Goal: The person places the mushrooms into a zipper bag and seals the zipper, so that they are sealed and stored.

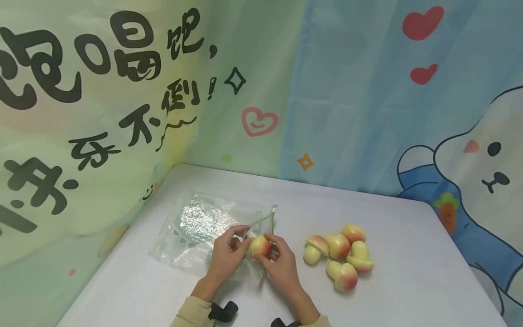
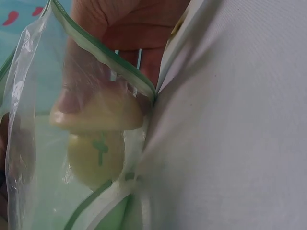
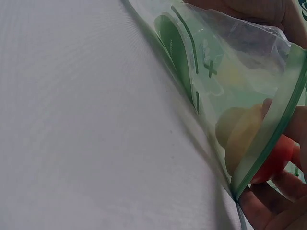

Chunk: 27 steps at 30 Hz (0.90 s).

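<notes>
A clear zip bag [image 1: 192,231] with green edging lies on the table with its mouth held up. My left hand [image 1: 229,254] pinches the bag near its opening. My right hand [image 1: 282,263] grips a mushroom-shaped piece [image 1: 260,246], yellow with a reddish cap, at that mouth. Seen by the right wrist camera, the green zip strip [image 3: 273,129] crosses the piece, its yellow stem [image 3: 225,127] inside the bag and the red cap [image 3: 280,160] at the fingers. Through the film in the left wrist view, the stem [image 2: 96,160] points down into the bag.
Right of my hands, several similar mushroom-shaped pieces [image 1: 339,247] sit in a loose group on the white table [image 1: 408,254]. Printed cloth [image 1: 347,91] hangs behind and to the left of the table.
</notes>
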Tool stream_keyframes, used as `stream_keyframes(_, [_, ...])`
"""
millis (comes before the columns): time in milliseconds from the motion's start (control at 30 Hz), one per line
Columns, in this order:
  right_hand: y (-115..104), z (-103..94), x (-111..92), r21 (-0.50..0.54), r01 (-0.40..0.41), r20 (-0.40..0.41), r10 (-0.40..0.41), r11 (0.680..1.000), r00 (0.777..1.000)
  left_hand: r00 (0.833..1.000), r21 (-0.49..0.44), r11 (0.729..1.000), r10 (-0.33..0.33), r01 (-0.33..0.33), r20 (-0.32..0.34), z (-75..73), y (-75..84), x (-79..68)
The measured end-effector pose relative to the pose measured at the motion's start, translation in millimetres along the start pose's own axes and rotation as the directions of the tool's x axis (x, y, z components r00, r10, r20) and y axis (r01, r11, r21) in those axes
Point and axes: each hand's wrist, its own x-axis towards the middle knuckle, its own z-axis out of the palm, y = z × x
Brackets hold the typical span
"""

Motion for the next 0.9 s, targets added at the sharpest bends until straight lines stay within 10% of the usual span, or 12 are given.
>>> stream_keyframes(400, [3,1.8,-1,0.030,0.019,0.090,-0.021,0.999,0.996,0.999,0.018,0.999,-0.032,0.032,-0.011,-6.4,31.3,1.3])
stream_keyframes(900, [39,-2.2,1,0.054,0.012,-0.035,-0.010,0.998,0.999,1.000,0.061,0.998,0.011,-0.010,-0.020,-7.5,32.8,4.5])
